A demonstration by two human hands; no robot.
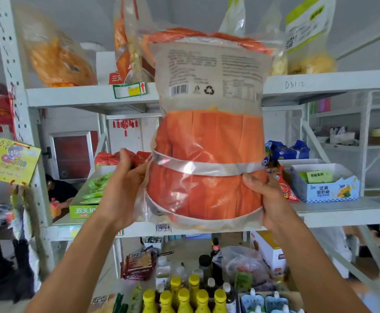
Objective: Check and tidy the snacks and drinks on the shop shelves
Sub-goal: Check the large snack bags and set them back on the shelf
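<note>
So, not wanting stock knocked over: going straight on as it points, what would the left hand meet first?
The left hand, gripping the orange snack bag, would probably meet the red packets just behind it first; depth is unclear.

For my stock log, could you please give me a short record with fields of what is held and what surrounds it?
held item: clear bag of orange packets, barcode side facing the camera
left hand: grips the bag's left edge
right hand: grips the bag's lower right edge
top shelf: more snack bags standing
middle shelf, right: blue and white box
below: yellow-capped bottles
</note>
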